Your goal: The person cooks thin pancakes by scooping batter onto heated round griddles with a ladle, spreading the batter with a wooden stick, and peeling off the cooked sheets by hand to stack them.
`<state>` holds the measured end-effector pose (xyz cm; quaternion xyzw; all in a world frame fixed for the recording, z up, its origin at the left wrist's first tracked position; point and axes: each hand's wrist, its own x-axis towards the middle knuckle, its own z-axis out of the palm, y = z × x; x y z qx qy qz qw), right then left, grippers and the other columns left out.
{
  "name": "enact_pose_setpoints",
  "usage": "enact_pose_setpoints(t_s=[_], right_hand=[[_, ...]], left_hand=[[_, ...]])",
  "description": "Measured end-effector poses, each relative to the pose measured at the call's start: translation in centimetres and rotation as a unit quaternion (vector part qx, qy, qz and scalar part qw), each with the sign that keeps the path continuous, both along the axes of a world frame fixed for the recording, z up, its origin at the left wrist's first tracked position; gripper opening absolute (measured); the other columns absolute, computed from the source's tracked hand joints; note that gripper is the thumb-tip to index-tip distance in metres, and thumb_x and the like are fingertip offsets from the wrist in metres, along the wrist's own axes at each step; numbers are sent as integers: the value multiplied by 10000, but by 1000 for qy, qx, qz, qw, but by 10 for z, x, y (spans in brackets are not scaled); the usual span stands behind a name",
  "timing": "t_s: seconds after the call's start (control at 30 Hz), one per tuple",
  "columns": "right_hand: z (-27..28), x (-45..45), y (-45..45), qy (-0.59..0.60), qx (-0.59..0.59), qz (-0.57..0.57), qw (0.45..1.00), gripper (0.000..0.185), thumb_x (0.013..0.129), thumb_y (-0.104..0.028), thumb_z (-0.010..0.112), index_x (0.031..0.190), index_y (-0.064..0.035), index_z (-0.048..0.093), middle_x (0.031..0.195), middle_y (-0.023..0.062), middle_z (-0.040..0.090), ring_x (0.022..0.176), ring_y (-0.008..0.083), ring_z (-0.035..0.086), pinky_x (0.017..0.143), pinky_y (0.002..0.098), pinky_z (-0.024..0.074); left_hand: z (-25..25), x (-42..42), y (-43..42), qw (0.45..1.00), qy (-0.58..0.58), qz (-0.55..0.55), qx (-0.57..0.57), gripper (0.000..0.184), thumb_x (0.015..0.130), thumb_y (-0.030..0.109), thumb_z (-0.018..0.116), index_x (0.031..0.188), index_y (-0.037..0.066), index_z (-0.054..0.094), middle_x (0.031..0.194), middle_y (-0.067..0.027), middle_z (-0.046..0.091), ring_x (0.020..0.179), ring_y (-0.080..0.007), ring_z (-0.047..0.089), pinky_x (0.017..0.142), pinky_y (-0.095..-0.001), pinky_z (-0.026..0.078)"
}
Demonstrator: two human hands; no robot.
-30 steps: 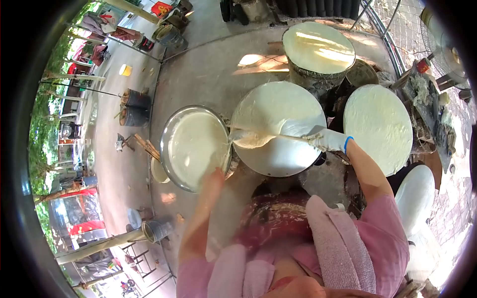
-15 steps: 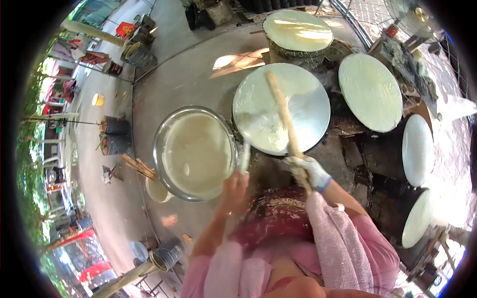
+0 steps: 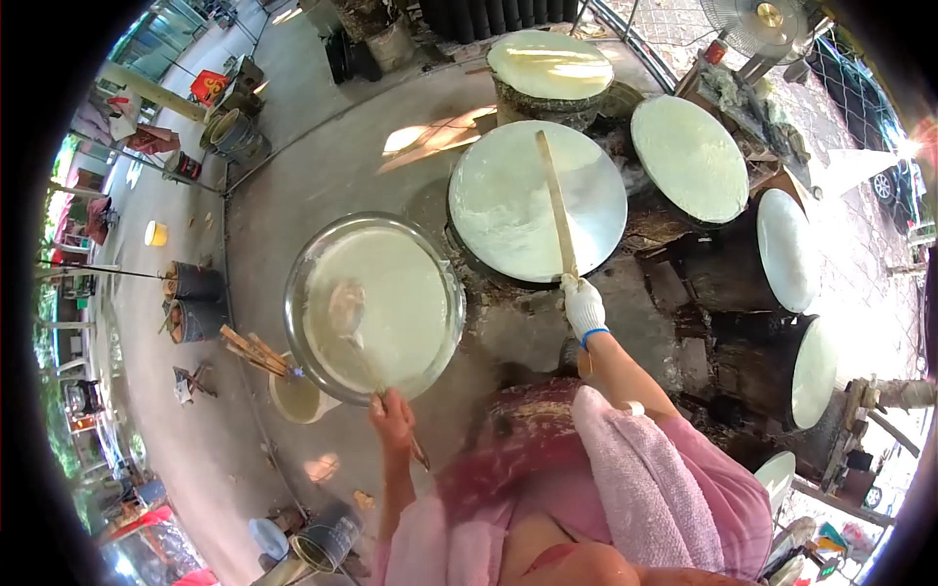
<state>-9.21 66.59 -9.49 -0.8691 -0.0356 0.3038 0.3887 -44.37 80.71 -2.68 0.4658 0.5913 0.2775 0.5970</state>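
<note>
My bare left hand (image 3: 393, 420) grips the handle of a ladle (image 3: 349, 311), whose bowl rests in the pale batter inside a wide metal basin (image 3: 299, 256). In a white glove with a blue cuff, my right hand (image 3: 584, 305) is closed round a long flat wooden stick (image 3: 555, 200). The stick lies across a round pan (image 3: 479, 210), directly ahead of me. A thin whitish layer covers much of this pan, and its right part looks smoother and shinier.
Batter-coated round pans stand at the back (image 3: 552, 66), to the right (image 3: 689, 156) and further right (image 3: 788, 249). A small tub (image 3: 295, 398) with wooden sticks beside it sits left of the basin. A fan (image 3: 768, 18) stands at the upper right.
The ladle has moved from the first pan's edge into the basin's batter with my left hand. The stick has swung from pointing left to pointing away from me across the pan. The view has shifted.
</note>
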Motion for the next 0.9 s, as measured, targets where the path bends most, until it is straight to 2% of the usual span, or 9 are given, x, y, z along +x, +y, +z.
enact_pose_setpoints(t_s=[0.1,0.17,0.27,0.4,0.43,0.53,0.7,0.87,0.9], right_hand=[[-18,-8,-9,-134,-15,123,983,472,975,-470,461,940,-37,646,754,175,676,779,374,668,732,457,503],[5,-10,-23,-96,-125,267,951,446,975,-465,472,933,-38,596,847,240,673,845,428,655,768,531,501],[2,32,-54,-190,-137,207,950,408,984,-437,467,915,-51,578,783,231,670,766,447,654,689,542,507],[-17,109,-64,-158,-51,168,972,522,982,-493,443,986,-6,629,824,277,664,842,453,648,740,525,509],[14,112,-62,-46,-4,173,984,554,975,-519,436,1002,-3,636,866,276,668,892,454,643,784,518,504],[10,97,-87,-67,-53,308,948,533,973,-522,432,1007,-25,620,918,274,667,902,448,643,806,514,498],[-26,158,-117,-239,-80,296,921,439,973,-451,474,864,-43,596,725,228,659,709,412,663,607,517,517],[-22,194,-84,-165,2,259,952,457,971,-449,482,915,-19,628,796,251,666,766,429,660,698,518,519],[-10,183,-99,-153,-18,314,937,460,963,-470,490,1052,-42,633,826,238,676,794,424,664,736,517,515]], left_hand=[[-2,1,-21,998,-27,-49,34,191,974,232,567,894,62,530,544,4,429,375,-83,392,331,-233,272],[-10,10,-31,999,-38,-14,0,193,976,234,565,899,60,531,549,4,436,374,-82,392,328,-231,273],[14,44,-52,999,-24,15,-38,183,977,203,563,870,72,493,599,16,451,420,-54,395,353,-204,294],[27,87,-77,999,20,-3,-26,206,989,238,554,913,48,526,589,0,458,384,-77,386,341,-224,287],[28,94,-85,1000,8,-8,-20,208,992,238,551,913,47,524,591,0,456,384,-76,380,344,-224,285],[33,113,-104,1000,-14,-22,-5,188,1001,210,534,902,51,512,597,4,450,398,-68,375,352,-219,283],[45,137,-129,1000,11,-6,18,157,1008,164,516,894,56,511,600,11,445,419,-52,382,358,-210,276],[40,157,-135,999,41,-12,8,185,1007,205,527,917,44,523,580,7,437,397,-70,378,355,-227,271],[36,159,-134,999,50,-15,4,200,1009,222,529,930,38,527,571,3,432,388,-81,380,353,-236,271]])
